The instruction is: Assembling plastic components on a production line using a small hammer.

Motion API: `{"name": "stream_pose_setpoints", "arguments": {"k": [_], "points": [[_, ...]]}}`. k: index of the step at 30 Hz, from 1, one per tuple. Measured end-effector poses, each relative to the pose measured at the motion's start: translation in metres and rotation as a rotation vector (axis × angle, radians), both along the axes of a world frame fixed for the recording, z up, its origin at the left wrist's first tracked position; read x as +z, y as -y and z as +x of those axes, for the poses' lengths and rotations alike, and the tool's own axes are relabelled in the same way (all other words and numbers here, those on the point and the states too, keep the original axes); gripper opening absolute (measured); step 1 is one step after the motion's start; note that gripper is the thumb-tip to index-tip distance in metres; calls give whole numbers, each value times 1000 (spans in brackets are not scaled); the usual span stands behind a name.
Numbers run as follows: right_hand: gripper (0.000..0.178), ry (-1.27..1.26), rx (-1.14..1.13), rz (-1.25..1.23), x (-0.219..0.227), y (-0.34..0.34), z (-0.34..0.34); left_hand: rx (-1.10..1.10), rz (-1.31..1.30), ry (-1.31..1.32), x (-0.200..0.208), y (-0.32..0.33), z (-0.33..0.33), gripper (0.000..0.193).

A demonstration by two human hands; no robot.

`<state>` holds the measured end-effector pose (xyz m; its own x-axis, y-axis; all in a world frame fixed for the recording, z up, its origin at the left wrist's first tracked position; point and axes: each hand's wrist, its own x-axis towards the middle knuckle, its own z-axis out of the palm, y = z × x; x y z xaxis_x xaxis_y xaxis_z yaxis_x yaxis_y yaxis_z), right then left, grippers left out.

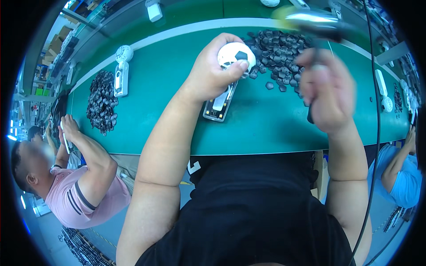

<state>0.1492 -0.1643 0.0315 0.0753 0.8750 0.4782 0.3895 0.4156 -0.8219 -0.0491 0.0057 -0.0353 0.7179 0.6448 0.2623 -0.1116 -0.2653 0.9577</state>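
Observation:
My left hand (212,73) is closed around a white ball with black pentagon patches (228,52), its thumb pressed on the front. Below the ball a flat rectangular casing (217,106) with a black see-through front rests on the table; whether it joins the ball is hidden by my hand. On the right, my right hand (328,91) grips the dark handle of a hammer (313,22), smeared by motion. The hammer's head, yellow at one end and shiny metal in the middle, is raised beyond the hand. Between both hands lies a heap of black pentagon pieces (282,55).
Another heap of black pieces (102,102) lies on the left of the green table (159,75), beside a white device with a round head (121,80). A black cable (378,88) hangs at right. Co-workers sit at left (84,190) and right (397,173).

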Motion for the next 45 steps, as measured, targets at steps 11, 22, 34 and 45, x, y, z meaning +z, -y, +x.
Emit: {"name": "stream_pose_setpoints", "arguments": {"k": [11,22,34,45], "points": [[28,370,-28,-213,0,-6,8,55,-96,-56,23,20,-2,63],[25,847,214,-421,-29,-6,31,47,998,-36,28,83,-59,74],[15,817,124,-333,-49,-48,26,174,202,280,87,18,-60,60],[15,563,-111,610,-40,-49,28,149,-683,348,-3,19,21,46]]}}
